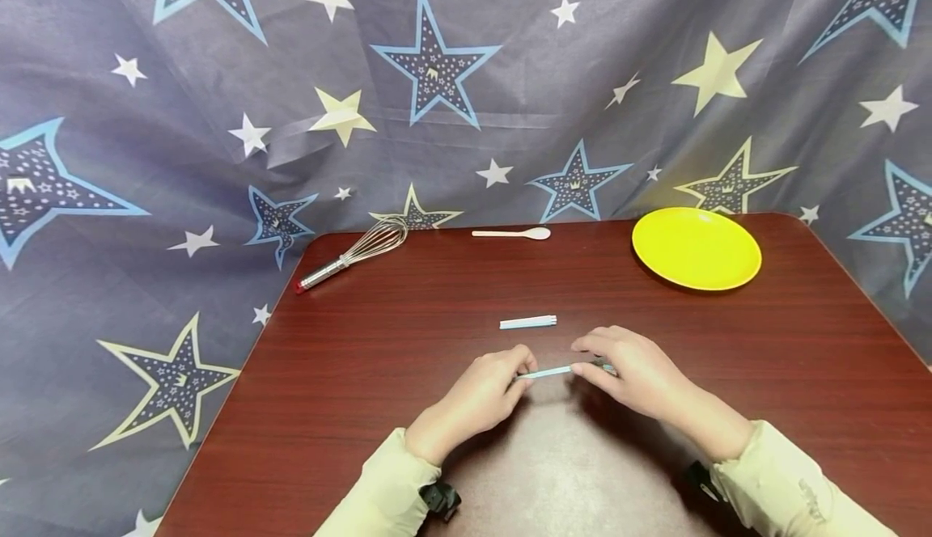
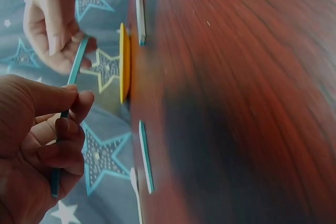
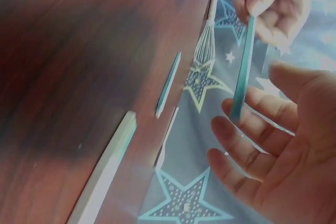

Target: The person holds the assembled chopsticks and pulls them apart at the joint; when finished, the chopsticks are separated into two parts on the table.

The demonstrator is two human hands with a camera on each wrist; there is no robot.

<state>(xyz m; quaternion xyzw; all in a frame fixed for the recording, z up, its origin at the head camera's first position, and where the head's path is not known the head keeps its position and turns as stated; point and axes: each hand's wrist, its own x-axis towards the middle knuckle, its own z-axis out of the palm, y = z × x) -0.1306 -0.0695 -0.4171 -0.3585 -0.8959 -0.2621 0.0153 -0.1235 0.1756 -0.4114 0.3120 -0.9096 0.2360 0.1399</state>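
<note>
My left hand (image 1: 476, 395) pinches a thin, straight teal strip (image 1: 549, 372) between thumb and forefinger, its other fingers curled along the lower part. The strip's far end reaches my right hand (image 1: 644, 367). In the right wrist view, that end lies against the fingertips (image 3: 230, 107), with the thumb apart from it and the fingers loosely spread. Beyond the hands, a blue-and-white strip (image 1: 527, 322) lies on the table. Another pale strip with a teal edge (image 3: 105, 174) lies on the table near my right hand; in the head view that hand largely hides it.
A whisk (image 1: 357, 252) lies at the table's back left. A white spoon (image 1: 513, 234) is by the back edge, and a yellow plate (image 1: 696, 248) stands at the back right. A star-patterned curtain (image 1: 437, 157) hangs behind the reddish-brown table (image 1: 801, 343).
</note>
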